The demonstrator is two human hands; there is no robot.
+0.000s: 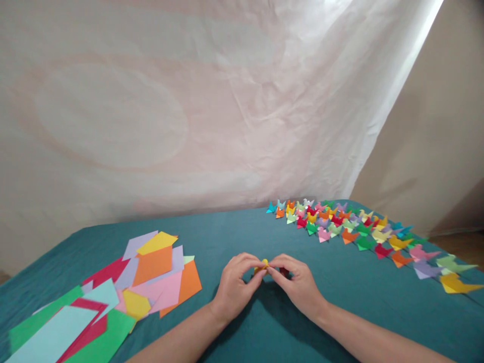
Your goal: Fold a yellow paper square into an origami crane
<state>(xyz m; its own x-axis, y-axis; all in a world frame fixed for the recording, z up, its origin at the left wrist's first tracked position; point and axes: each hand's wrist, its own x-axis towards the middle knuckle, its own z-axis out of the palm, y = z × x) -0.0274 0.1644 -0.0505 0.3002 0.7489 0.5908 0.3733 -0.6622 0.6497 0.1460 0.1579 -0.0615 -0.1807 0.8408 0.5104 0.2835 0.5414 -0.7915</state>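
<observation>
Between my two hands, above the middle of the table, is a small piece of folded yellow paper (265, 262). My left hand (238, 283) pinches it from the left with thumb and forefinger. From the other side my right hand (297, 283) pinches it too, and the fingertips of both hands nearly meet. Most of the yellow paper is hidden behind the fingers, so its full shape does not show. A shadow of the hands falls on the cloth below.
Loose coloured paper sheets (153, 266) lie overlapping on the left of the green tablecloth (212, 237). Several rows of small folded paper birds (350, 236) stand along the right side. A pale hanging cloth (212, 111) covers the back, behind the table's far edge.
</observation>
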